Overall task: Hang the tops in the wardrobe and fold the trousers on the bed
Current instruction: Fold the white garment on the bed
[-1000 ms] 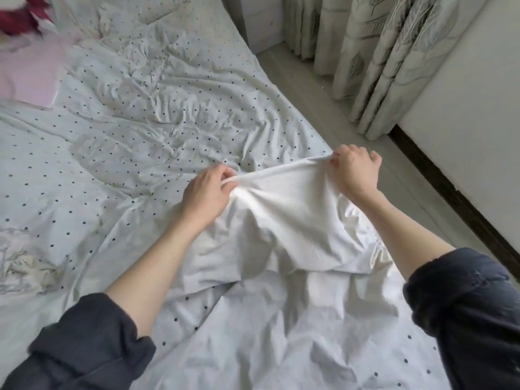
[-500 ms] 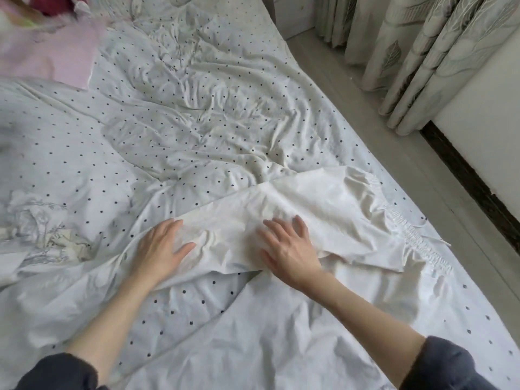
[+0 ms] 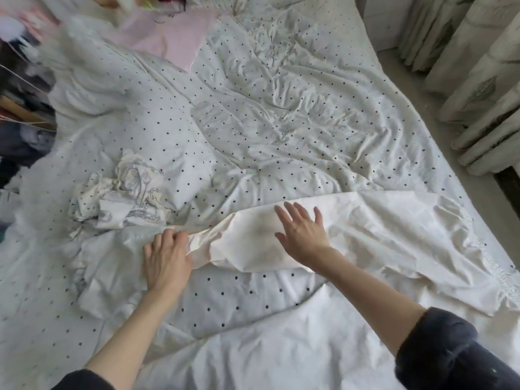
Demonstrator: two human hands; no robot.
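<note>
White trousers [image 3: 388, 237] lie spread across the near part of the bed [image 3: 253, 108], their gathered waistband at the right edge. My right hand [image 3: 302, 235] lies flat on them with its fingers spread. My left hand [image 3: 166, 260] rests at the left end of the trousers, its fingertips bent on a creased fold of the cloth. A crumpled white printed garment [image 3: 126, 198] sits just beyond my left hand. A pink garment [image 3: 168, 38] lies at the far end of the bed.
The bed carries a rumpled white cover with black dots. A blurred heap of mixed clothes [image 3: 19, 80] fills the far left. Pale curtains [image 3: 478, 66] hang at the right, with a strip of floor [image 3: 461, 170] between them and the bed.
A second ago both hands held the trousers up by the top edge. They laid them on the bed and flattened them; the view has since shifted left and my left hand's fingertips have bent onto a fold.
</note>
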